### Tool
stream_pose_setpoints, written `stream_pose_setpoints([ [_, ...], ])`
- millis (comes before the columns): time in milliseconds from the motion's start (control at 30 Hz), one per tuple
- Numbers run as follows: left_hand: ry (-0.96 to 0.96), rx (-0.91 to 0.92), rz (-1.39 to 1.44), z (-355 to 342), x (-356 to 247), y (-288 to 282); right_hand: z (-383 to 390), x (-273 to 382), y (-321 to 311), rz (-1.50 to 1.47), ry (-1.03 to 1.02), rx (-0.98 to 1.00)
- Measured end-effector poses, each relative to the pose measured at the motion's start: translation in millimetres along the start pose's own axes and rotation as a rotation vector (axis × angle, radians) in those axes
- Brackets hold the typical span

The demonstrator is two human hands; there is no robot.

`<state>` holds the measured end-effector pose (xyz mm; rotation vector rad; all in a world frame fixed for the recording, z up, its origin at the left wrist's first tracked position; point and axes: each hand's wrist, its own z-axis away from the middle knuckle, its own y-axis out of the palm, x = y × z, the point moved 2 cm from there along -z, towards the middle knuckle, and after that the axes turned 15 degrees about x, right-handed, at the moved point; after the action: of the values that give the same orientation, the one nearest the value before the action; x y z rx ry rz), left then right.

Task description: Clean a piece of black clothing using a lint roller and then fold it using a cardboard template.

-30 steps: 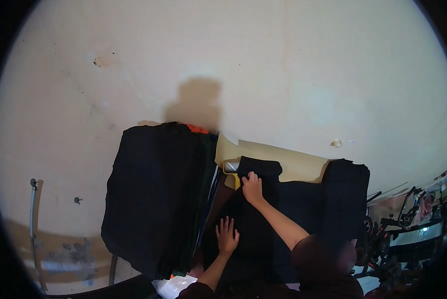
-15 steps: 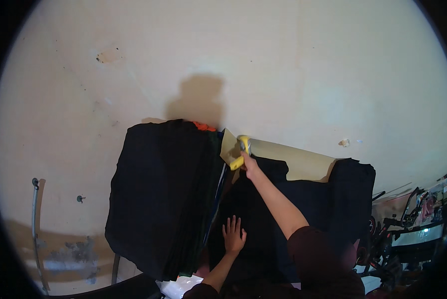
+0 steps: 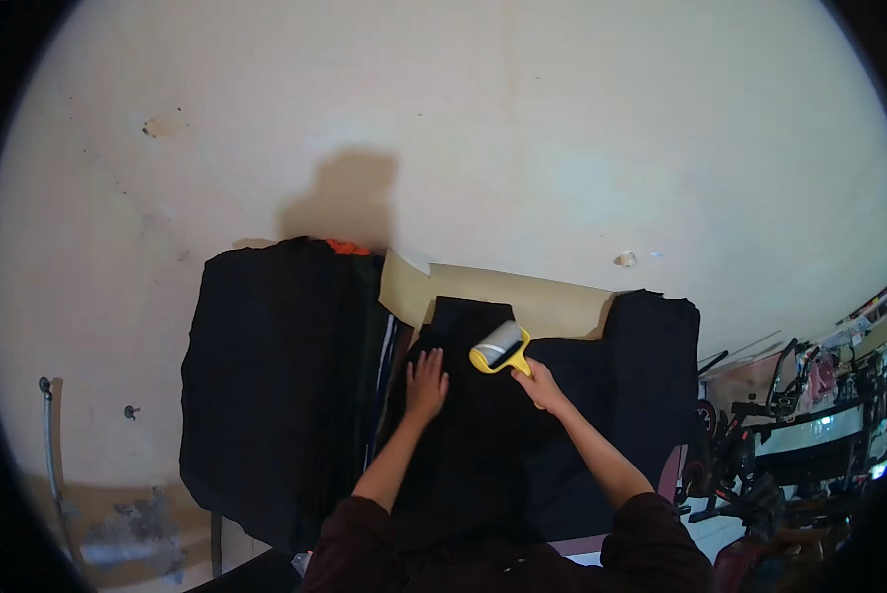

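A yellow-handled lint roller (image 3: 501, 342) with a pale grey cylinder is gripped by the handle in my right hand (image 3: 539, 385). It is over the upper middle of a black cloth (image 3: 473, 425); whether the cylinder touches the cloth I cannot tell. My left hand (image 3: 427, 383) lies flat on the cloth's left part, fingers spread and holding nothing. A thick stack of folded dark cloths (image 3: 266, 385) stands just to the left of that hand. Behind the black cloth, a beige sheet (image 3: 552, 301) shows along the wall side.
A pale wall (image 3: 523, 148) rises behind the cloths. A bit of orange cloth (image 3: 347, 247) sticks out at the stack's far edge. A metal pipe (image 3: 50, 445) runs down at the far left. At the lower right stand bicycle-like parts (image 3: 750, 435) and cluttered shelves.
My right hand has brought the lint roller nearer and to the right, away from the sheet's left corner. My left hand has moved farther up the black cloth. The view has shifted right.
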<state>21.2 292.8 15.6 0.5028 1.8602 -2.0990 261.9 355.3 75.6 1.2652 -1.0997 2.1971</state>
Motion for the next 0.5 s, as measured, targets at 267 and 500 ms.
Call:
stream_pose_setpoints([
  [267,-0.16,0.317,-0.235,-48.3,32.2,2.2,30.6,-96.2,-17.2,0.009,0.159,-0.288],
  [500,-0.18,0.023,-0.206,-1.7,11.7,5.4,33.0,-84.0,-23.0,0.091,0.105,-0.373],
])
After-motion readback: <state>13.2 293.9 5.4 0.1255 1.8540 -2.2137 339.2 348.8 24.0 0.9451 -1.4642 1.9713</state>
